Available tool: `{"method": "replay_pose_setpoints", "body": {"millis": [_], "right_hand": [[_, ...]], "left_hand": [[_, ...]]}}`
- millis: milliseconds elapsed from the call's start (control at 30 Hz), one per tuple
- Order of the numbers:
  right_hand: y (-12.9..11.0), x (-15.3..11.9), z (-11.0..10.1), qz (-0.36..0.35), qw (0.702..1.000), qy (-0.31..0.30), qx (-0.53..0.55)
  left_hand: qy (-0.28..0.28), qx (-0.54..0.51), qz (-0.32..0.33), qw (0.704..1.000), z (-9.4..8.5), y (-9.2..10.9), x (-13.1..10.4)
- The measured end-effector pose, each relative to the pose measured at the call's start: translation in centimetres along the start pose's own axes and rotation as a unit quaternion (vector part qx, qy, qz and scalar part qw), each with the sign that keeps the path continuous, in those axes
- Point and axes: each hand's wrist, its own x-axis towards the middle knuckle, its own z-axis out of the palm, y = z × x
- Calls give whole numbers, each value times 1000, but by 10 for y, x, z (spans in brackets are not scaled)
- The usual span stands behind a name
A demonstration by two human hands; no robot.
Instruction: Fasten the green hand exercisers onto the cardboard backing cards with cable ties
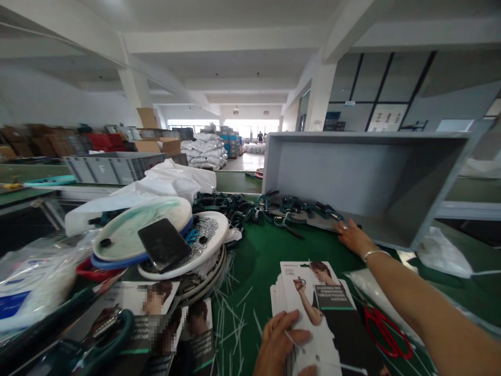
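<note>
My left hand (279,339) is closed around the left edge of a stack of printed cards (301,303), with a thin white cable tie lying across its fingers. The top card shows a person with a hand grip. My right hand (352,237), wearing a bracelet, reaches forward to the front edge of a tipped grey crate (324,172). Its fingers are loosely apart beside a dark green hand grip strengthener (329,211), touching or very near it. More hand grip strengtheners (246,209) lie in a heap to the left.
Loose white cable ties (230,329) lie across the green table. Red scissors (387,331) rest beneath my right forearm. On the left are a bowl of metal parts (209,232), a round lid (129,224) bearing a black phone-like slab (163,243), and packaged grips (105,339).
</note>
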Motion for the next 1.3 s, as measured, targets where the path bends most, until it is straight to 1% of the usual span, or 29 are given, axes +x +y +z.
{"method": "replay_pose_setpoints", "body": {"millis": [67,133,233,300,367,433,467,533,600,633,667,700,767,833,900,967,1033,1100,1167,1233,1267,1300], "right_hand": [[8,-2,-7,12,1000,14,17],[22,-5,-21,44,998,28,37],[44,-12,-52,112,990,37,75],[44,-21,-73,150,982,41,104],[26,-36,-92,163,976,46,134],[-7,-57,-109,154,969,39,188],[-26,-70,-117,147,963,26,226],[-64,-94,-131,151,910,-28,384],[-94,-114,-142,140,877,-51,457],[-105,-123,-146,136,867,-66,475],[-114,-131,-150,134,863,-78,480],[-121,-137,-152,135,865,-89,475],[-134,-150,-153,134,883,-96,440],[-146,-163,-151,121,911,-75,387],[-157,-177,-147,89,937,-49,334],[-164,-189,-144,66,953,-40,294],[-165,-197,-147,71,955,-39,285],[-160,-200,-155,88,945,-43,312],[-154,-199,-165,77,937,-48,338],[-151,-197,-173,30,942,-49,331],[-151,-195,-174,3,948,-45,315],[-152,-193,-174,-21,954,-41,296]], "left_hand": [[-3,1,-2,1000,2,-3,0],[-8,-1,4,1000,2,-6,1],[-43,-10,27,999,-1,-8,3],[-74,-16,33,997,-4,-5,4],[-95,-21,25,995,-8,1,4],[-105,-25,13,994,-11,7,3],[-108,-30,9,994,-13,11,2],[-107,-42,-3,993,-15,17,1],[-107,-55,-14,993,-17,23,0],[-109,-61,-18,992,-18,25,0],[-113,-65,-20,991,-20,28,0],[-116,-69,-22,991,-20,30,0],[-108,-81,-33,990,-21,33,1],[-76,-111,-59,989,-21,36,-1],[-37,-151,-81,985,-19,37,-3],[-15,-192,-81,978,-16,37,-7],[13,-232,-72,970,-14,37,-11],[41,-248,-80,964,-15,38,-11],[73,-215,-107,968,-19,43,-3],[92,-128,-126,979,-26,53,16],[89,-69,-126,986,-29,59,29],[60,2,-123,991,-31,66,44]]}}
